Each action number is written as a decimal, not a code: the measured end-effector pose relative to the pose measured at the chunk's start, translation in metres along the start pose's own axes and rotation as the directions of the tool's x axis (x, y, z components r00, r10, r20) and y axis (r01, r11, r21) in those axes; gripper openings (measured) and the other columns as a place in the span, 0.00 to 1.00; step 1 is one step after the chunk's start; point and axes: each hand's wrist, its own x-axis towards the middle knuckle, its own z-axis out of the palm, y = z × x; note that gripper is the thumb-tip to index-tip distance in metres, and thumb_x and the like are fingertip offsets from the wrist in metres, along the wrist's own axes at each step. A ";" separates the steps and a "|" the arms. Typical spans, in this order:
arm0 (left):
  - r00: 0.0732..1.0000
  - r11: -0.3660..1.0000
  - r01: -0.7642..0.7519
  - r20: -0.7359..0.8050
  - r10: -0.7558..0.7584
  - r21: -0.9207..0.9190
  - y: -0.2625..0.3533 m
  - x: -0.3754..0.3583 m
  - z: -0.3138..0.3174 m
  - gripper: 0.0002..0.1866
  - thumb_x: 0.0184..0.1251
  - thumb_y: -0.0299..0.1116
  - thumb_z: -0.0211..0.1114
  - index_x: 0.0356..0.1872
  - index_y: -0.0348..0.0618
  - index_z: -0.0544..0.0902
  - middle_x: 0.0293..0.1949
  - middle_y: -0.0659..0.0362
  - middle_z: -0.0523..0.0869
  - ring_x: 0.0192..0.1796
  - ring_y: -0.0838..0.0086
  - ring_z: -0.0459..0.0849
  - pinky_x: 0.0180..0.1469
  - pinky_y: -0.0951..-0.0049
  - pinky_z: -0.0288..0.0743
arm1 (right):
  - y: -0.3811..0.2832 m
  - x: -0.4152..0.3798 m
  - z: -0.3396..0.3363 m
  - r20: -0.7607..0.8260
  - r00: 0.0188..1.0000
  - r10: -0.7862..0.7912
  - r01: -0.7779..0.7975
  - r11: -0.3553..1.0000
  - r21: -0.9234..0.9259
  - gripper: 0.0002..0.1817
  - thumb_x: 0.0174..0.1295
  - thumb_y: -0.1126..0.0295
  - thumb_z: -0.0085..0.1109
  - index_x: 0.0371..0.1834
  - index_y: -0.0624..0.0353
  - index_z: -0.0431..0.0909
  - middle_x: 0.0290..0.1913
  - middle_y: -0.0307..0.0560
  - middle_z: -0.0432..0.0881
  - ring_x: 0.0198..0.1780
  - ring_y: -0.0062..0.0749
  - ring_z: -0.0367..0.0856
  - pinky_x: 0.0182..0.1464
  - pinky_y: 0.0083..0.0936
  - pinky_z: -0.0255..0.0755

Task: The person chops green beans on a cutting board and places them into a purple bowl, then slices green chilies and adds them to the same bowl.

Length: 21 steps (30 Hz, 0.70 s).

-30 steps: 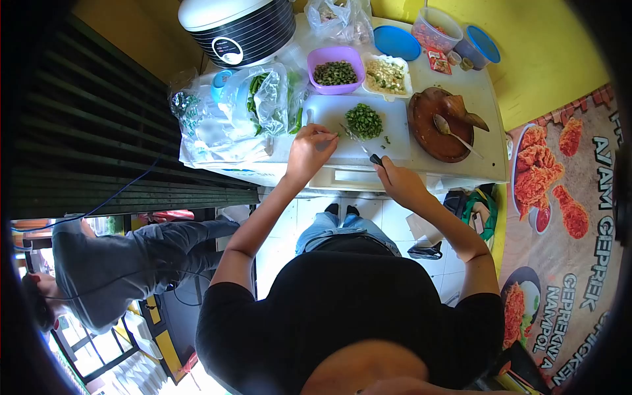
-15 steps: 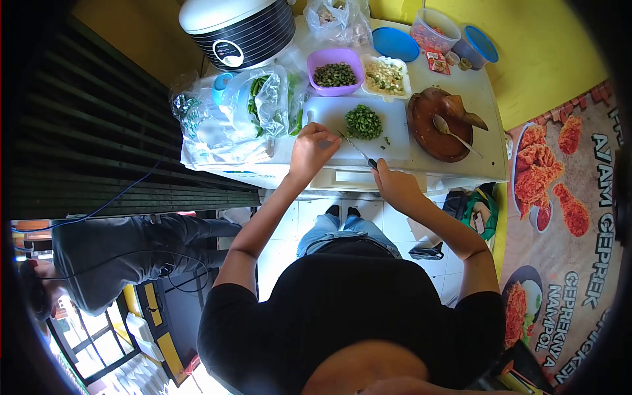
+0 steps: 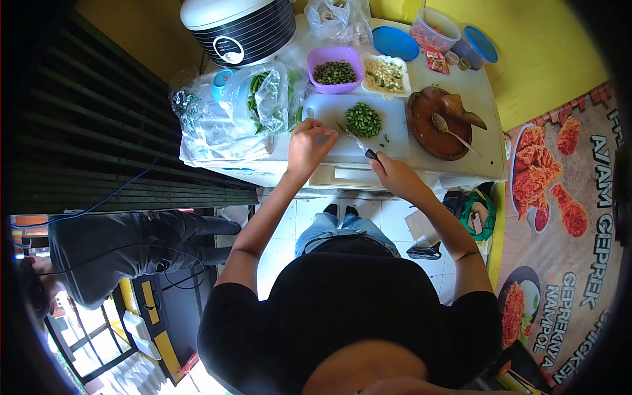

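Observation:
My right hand (image 3: 394, 174) is wrapped round the black handle of a knife (image 3: 359, 143), its blade slanting up and left over the white cutting board (image 3: 399, 141). Beside the blade is a heap of chopped green pieces (image 3: 363, 120). Over the board's left part, my left hand (image 3: 311, 146) has thumb and fingers pinched together; anything between the fingertips is too small to make out. Behind the board are a purple bowl (image 3: 335, 69) of green pieces and a white tray (image 3: 386, 76) of pale chopped pieces. Clear bags with long green pods (image 3: 255, 99) lie to the left.
A brown stone mortar (image 3: 431, 141) with a spoon stands at right. Behind are a rice cooker (image 3: 240, 31), a blue lid (image 3: 395, 44), a plastic bag (image 3: 338, 23) and a tub of red food (image 3: 434, 33). A person in dark clothes (image 3: 118, 253) is at lower left.
The knife has turned slightly and my right hand has moved a little up. My left hand has shifted slightly left. The view has also shifted a little.

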 end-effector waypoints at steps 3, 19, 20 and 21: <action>0.999 0.998 -0.027 -0.021 0.028 0.058 -0.001 0.004 0.012 0.07 0.52 0.33 0.71 0.29 0.41 0.88 0.35 0.54 0.83 0.39 0.61 0.81 0.44 0.64 0.74 | 0.008 0.002 0.001 -0.046 0.999 -0.007 0.012 0.993 0.116 0.17 0.71 0.56 0.42 0.39 0.61 0.70 0.28 0.59 0.81 0.31 0.57 0.80 0.34 0.46 0.70; 1.000 0.997 0.028 0.001 -0.029 0.078 -0.001 0.006 -0.026 0.19 0.52 0.33 0.72 0.47 0.43 0.83 0.42 0.50 0.82 0.44 0.58 0.81 0.47 0.63 0.76 | 0.034 -0.031 -0.027 -0.125 0.968 0.219 -0.130 0.856 0.501 0.18 0.72 0.57 0.43 0.35 0.61 0.72 0.20 0.42 0.67 0.20 0.26 0.65 0.26 0.23 0.61; 1.000 0.997 -0.002 0.011 0.001 0.075 -0.003 0.006 -0.025 0.20 0.52 0.34 0.73 0.48 0.42 0.83 0.42 0.51 0.81 0.44 0.58 0.81 0.47 0.63 0.76 | 0.036 -0.031 -0.026 -0.132 0.964 0.229 -0.125 0.836 0.535 0.17 0.73 0.56 0.42 0.34 0.57 0.71 0.15 0.30 0.60 0.14 0.13 0.57 0.16 0.16 0.54; 1.000 0.997 -0.001 0.011 0.000 0.078 0.000 0.009 -0.023 0.20 0.52 0.34 0.73 0.48 0.42 0.83 0.42 0.51 0.81 0.44 0.58 0.81 0.47 0.63 0.76 | 0.036 -0.032 -0.027 -0.131 0.965 0.227 -0.123 0.835 0.536 0.17 0.73 0.56 0.42 0.34 0.57 0.71 0.15 0.30 0.60 0.14 0.13 0.57 0.16 0.16 0.54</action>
